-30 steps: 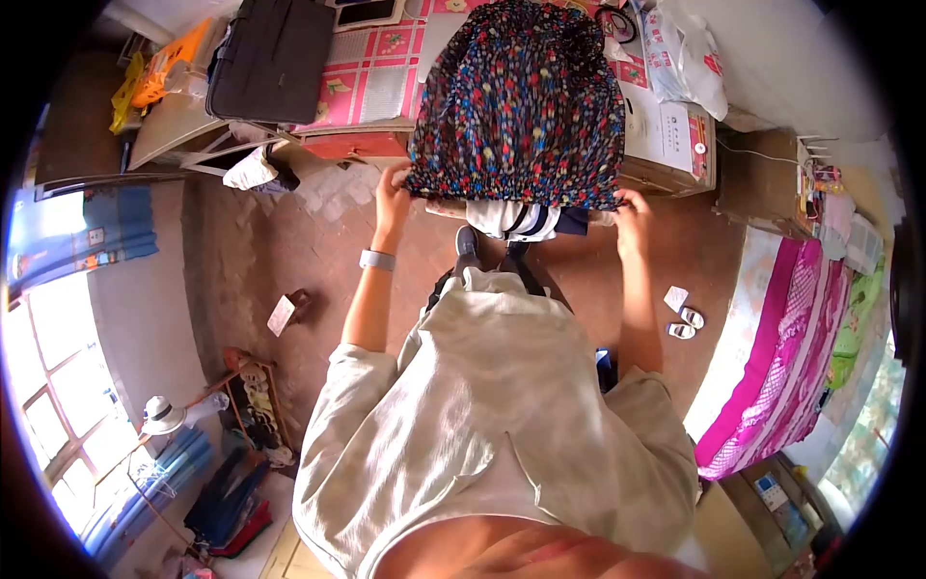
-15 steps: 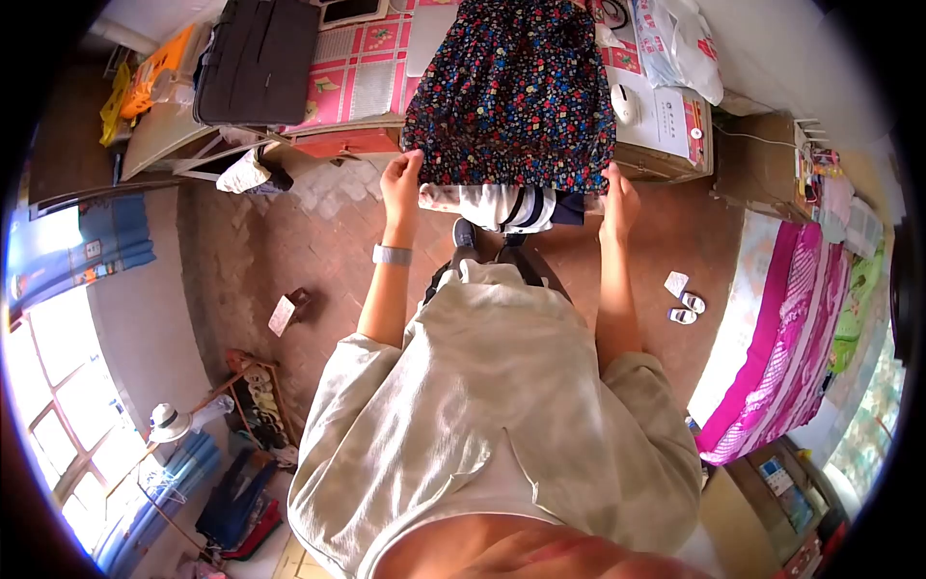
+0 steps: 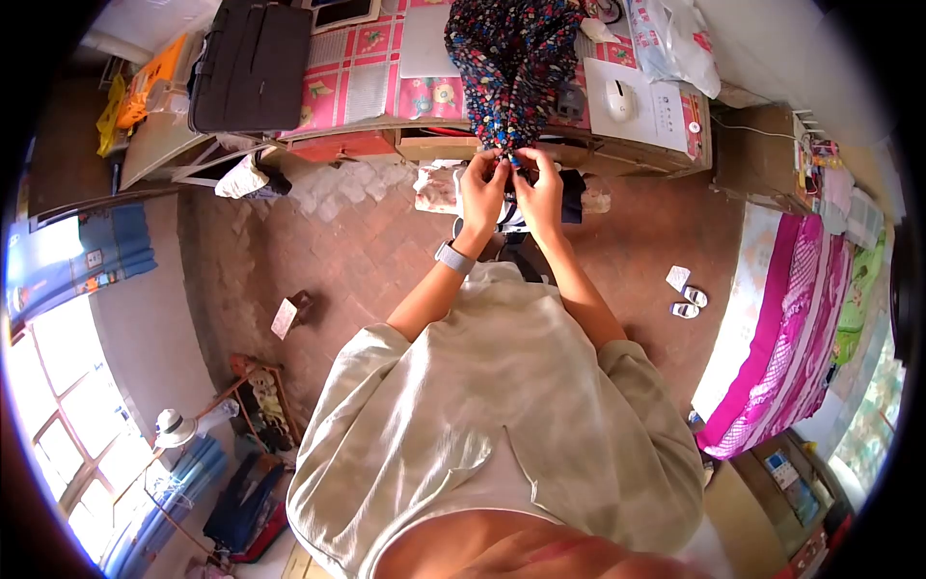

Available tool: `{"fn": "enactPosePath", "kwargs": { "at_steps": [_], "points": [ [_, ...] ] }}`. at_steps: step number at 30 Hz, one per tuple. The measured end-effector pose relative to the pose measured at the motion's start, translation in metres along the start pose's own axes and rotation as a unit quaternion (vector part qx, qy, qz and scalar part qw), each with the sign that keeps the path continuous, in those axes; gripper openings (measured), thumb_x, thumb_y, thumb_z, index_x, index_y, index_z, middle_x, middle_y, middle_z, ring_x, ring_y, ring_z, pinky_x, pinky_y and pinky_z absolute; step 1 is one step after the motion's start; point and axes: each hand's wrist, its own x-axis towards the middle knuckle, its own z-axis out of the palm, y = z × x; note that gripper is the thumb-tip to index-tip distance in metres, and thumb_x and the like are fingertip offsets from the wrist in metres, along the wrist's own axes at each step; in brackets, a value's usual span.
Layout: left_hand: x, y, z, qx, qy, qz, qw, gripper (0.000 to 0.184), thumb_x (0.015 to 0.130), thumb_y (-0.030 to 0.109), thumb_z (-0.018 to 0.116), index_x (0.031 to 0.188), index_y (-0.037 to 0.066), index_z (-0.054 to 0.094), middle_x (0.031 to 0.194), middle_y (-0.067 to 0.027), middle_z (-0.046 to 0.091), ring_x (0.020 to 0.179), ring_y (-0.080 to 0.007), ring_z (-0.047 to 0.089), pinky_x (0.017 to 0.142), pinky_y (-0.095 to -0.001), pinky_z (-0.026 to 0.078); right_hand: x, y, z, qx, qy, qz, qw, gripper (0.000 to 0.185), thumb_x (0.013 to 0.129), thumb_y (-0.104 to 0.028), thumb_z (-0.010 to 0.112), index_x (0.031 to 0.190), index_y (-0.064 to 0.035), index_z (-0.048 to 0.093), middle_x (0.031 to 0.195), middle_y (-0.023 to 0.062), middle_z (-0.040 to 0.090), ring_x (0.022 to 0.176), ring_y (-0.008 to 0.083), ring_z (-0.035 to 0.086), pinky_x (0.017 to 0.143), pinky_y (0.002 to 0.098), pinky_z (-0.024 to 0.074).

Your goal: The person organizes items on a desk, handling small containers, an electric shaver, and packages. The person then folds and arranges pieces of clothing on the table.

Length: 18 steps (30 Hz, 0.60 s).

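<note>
The view's top edge cuts off the floral cloth [image 3: 511, 69].

The black cloth with bright little spots [image 3: 514, 58] looks soft and wrinkly. The rounded white plastic mouse [image 3: 620, 100] looks smooth, the white plastic bag [image 3: 675, 46] shiny, the red-brown brick floor [image 3: 357, 253] rough.

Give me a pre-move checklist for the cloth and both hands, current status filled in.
1. Left hand gripping the floral cloth: ok, at its near end.
2. Right hand gripping it too: ok, close beside the left.
3. Cloth spread flat: not ok, bunched together toward the hands.
4. White mouse clear of the cloth: ok, on the paper to its right.
5. Cloth's far end free: cannot tell, runs out of view at the top.
</note>
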Motion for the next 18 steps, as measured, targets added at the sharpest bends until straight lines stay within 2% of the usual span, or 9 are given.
{"fn": "enactPosePath", "kwargs": {
  "at_steps": [2, 4, 6, 8, 12, 14, 15, 17, 18],
  "points": [
    [-0.006, -0.007, -0.003, -0.056, -0.011, -0.046, 0.997, 0.026, 0.095, 0.003, 0.063, 0.119, -0.005, 0.063, 0.095, -0.0067, 0.069, 0.08, -0.0072, 0.061, 0.07, -0.0217, 0.049, -0.007, 0.002, -0.002, -0.021, 0.006, -0.004, 1.0, 0.031, 0.077, 0.01, 0.064, 0.107, 0.0004, 0.062, 0.099, 0.015, 0.064, 0.09, 0.0304, 0.064, 0.082, 0.037, 0.0507],
    [-0.008, -0.015, 0.0, -0.018, 0.006, -0.009, 1.0, 0.032, 0.095, 0.004, 0.062, 0.126, -0.003, 0.063, 0.097, -0.0046, 0.07, 0.078, -0.0065, 0.06, 0.069, -0.0213, 0.049, -0.01, 0.0, -0.002, -0.042, 0.01, -0.009, 0.999, 0.029, 0.078, 0.01, 0.063, 0.106, 0.0003, 0.063, 0.098, 0.015, 0.064, 0.09, 0.031, 0.064, 0.081, 0.0374, 0.0504],
    [-0.004, -0.012, 0.0, -0.058, -0.01, -0.059, 0.997, 0.032, 0.095, 0.003, 0.063, 0.126, -0.002, 0.063, 0.098, -0.0052, 0.07, 0.08, -0.0067, 0.06, 0.071, -0.022, 0.049, -0.005, 0.0, -0.003, -0.084, 0.022, -0.071, 0.994, 0.028, 0.078, 0.01, 0.063, 0.104, -0.0005, 0.065, 0.097, 0.0151, 0.063, 0.089, 0.0316, 0.063, 0.08, 0.0381, 0.0496],
    [0.0, -0.004, 0.0, -0.049, 0.001, -0.055, 0.997, 0.031, 0.095, 0.002, 0.061, 0.126, -0.003, 0.063, 0.1, -0.0044, 0.07, 0.082, -0.0057, 0.059, 0.073, -0.0204, 0.048, -0.003, -0.003, -0.007, -0.076, 0.005, -0.049, 0.996, 0.028, 0.078, 0.009, 0.064, 0.105, -0.0008, 0.065, 0.097, 0.0153, 0.063, 0.089, 0.032, 0.062, 0.082, 0.0385, 0.0491],
    [0.004, 0.013, 0.007, -0.065, -0.012, -0.014, 0.998, 0.028, 0.095, 0.0, 0.061, 0.123, -0.003, 0.064, 0.102, -0.0049, 0.07, 0.085, -0.0048, 0.059, 0.072, -0.0179, 0.046, 0.002, -0.008, -0.007, -0.096, 0.004, -0.072, 0.993, 0.027, 0.084, 0.008, 0.065, 0.11, 0.001, 0.064, 0.099, 0.0115, 0.064, 0.092, 0.0225, 0.065, 0.085, 0.0324, 0.0507],
    [0.003, 0.023, 0.007, -0.046, -0.031, -0.004, 0.998, 0.027, 0.099, 0.007, 0.058, 0.123, -0.003, 0.065, 0.106, -0.0069, 0.07, 0.091, -0.0063, 0.061, 0.076, -0.0205, 0.047, 0.005, -0.007, -0.004, 0.003, 0.033, 0.004, 0.999, 0.025, 0.089, 0.003, 0.066, 0.113, 0.0015, 0.063, 0.099, 0.0085, 0.064, 0.094, 0.018, 0.064, 0.085, 0.0314, 0.0507],
    [0.002, 0.032, 0.006, -0.035, -0.05, -0.005, 0.998, 0.029, 0.101, 0.013, 0.055, 0.124, -0.003, 0.064, 0.108, -0.0078, 0.07, 0.095, -0.0078, 0.061, 0.08, -0.0226, 0.048, 0.006, -0.008, -0.004, 0.018, 0.031, 0.035, 0.999, 0.03, 0.089, -0.004, 0.072, 0.115, 0.0021, 0.06, 0.099, 0.0072, 0.063, 0.093, 0.0143, 0.061, 0.083, 0.0304, 0.0505],
    [0.004, 0.046, 0.004, -0.015, -0.1, -0.006, 0.995, 0.044, 0.107, 0.031, 0.043, 0.13, -0.002, 0.06, 0.113, -0.0105, 0.07, 0.103, -0.0126, 0.063, 0.09, -0.0279, 0.049, 0.011, -0.01, -0.004, 0.028, 0.047, 0.038, 0.998, 0.034, 0.085, -0.007, 0.076, 0.113, 0.0006, 0.059, 0.1, 0.008, 0.063, 0.093, 0.0157, 0.061, 0.082, 0.0312, 0.0506],
    [0.007, 0.045, 0.002, -0.015, -0.099, -0.008, 0.995, 0.044, 0.107, 0.031, 0.043, 0.13, -0.002, 0.06, 0.113, -0.0105, 0.07, 0.103, -0.0126, 0.063, 0.09, -0.0279, 0.049, 0.013, -0.009, -0.003, 0.038, 0.063, 0.042, 0.996, 0.038, 0.081, -0.01, 0.08, 0.111, -0.0009, 0.059, 0.101, 0.0088, 0.064, 0.092, 0.0172, 0.061, 0.082, 0.0321, 0.0508]
  ]
}}
